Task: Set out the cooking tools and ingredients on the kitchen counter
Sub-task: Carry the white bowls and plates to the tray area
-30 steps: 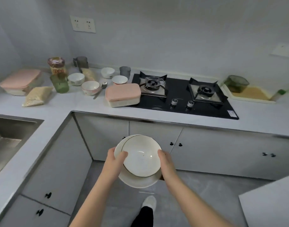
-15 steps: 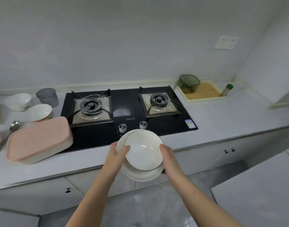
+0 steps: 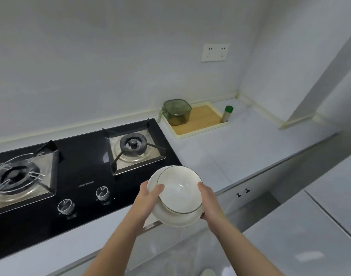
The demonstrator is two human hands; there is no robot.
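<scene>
I hold a stack of white bowls (image 3: 178,193) with a thin dark rim line, one nested in another, over the counter's front edge just right of the hob. My left hand (image 3: 148,196) grips the stack's left side, thumb over the rim. My right hand (image 3: 207,200) grips the right side, fingers underneath. The white counter (image 3: 240,156) stretches to the right of the bowls.
A black two-burner gas hob (image 3: 81,176) with two knobs fills the left. At the back right a cream tray (image 3: 202,130) with a wooden board holds a green transparent jug (image 3: 177,112) and a green-capped bottle (image 3: 227,114). Cabinet doors with small black handles (image 3: 243,193) run below the counter.
The view has swung right along the counter and closer to it. The bowls, held in both hands, have moved from in front of the cabinets to the counter edge right of the hob.
</scene>
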